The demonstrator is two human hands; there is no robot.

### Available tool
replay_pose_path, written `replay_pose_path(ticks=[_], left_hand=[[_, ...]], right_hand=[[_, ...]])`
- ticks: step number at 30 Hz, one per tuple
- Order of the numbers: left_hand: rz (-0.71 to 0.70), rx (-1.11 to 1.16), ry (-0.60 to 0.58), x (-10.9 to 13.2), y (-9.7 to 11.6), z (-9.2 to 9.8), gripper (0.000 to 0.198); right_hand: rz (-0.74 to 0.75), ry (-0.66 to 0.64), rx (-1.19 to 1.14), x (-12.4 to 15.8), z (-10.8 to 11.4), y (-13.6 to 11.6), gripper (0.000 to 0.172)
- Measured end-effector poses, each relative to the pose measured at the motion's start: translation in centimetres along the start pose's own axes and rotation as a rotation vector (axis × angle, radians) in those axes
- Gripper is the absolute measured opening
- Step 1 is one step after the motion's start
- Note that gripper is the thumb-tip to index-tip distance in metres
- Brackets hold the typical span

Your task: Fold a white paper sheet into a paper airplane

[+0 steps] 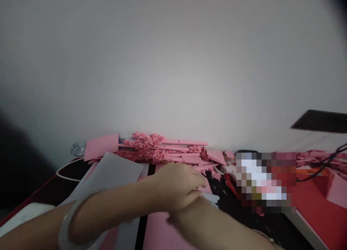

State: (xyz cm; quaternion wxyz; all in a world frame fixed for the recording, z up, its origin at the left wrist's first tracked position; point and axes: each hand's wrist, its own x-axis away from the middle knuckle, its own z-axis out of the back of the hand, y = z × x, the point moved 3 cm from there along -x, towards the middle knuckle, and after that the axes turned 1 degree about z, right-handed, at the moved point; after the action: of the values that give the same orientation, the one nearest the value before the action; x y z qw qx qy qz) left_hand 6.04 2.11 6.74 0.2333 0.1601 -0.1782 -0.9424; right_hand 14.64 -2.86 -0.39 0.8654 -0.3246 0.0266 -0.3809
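Left hand [176, 185], a pale bangle [65, 224] at its wrist, curls over a pink paper sheet [165, 232] on a black-topped counter [260, 224]; the fingers are turned away, so whether that grip is closed on anything cannot be told. The right forearm [214, 224] crosses beside it, its hand hidden and its grip equally unreadable. A white paper scrap [210, 197] shows by the wrist. A grey sheet [108, 174] lies to the left. Beyond, folded pink paper rosettes [143, 147] sit in a loose heap against the wall [173, 69]; one careless sweep of an arm could topple them or crease the sheets. To the right, a pixelated object [264, 181] cannot be made out, and it partly hides a red-handled tool [230, 183].
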Motion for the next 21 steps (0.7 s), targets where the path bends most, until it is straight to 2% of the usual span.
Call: replay_pose_path(ticks=[2, 3, 5, 7, 10, 13, 17, 21], left_hand=[[0.114, -0.02, 0.057, 1.3, -2.1, -1.4, 0.019], [0.2, 0.014, 0.096, 1.9, -3.5, -2.2, 0.021], [0.275, 0.043, 0.132, 3.3, -5.6, -3.8, 0.021], [0.313, 0.096, 0.14, 4.4, -6.8, -5.6, 0.018], [0.342, 0.157, 0.164, 5.5, -7.1, -7.5, 0.015], [0.365, 0.195, 0.188, 5.6, -6.6, -8.1, 0.011], [0.415, 0.255, 0.196, 5.4, -6.5, -8.5, 0.008], [0.447, 0.309, 0.165, 5.3, -7.0, -9.6, 0.017]], right_hand=[[-0.189, 0.098, 0.094, 0.1, 2.4, 2.7, 0.018], [-0.363, 0.207, 0.245, 0.6, 3.5, 4.0, 0.016], [-0.456, 0.278, 0.374, 1.5, 4.3, 5.7, 0.013], [-0.452, 0.302, 0.38, 2.2, 4.0, 6.9, 0.013], [-0.362, 0.359, 0.253, 2.4, 3.1, 8.0, 0.004], [-0.296, 0.42, 0.129, 2.2, 2.6, 8.6, 0.005], [-0.326, 0.414, 0.018, 2.4, 2.3, 9.0, 0.006], [-0.308, 0.422, 0.032, 2.5, 2.4, 8.3, 0.002]])
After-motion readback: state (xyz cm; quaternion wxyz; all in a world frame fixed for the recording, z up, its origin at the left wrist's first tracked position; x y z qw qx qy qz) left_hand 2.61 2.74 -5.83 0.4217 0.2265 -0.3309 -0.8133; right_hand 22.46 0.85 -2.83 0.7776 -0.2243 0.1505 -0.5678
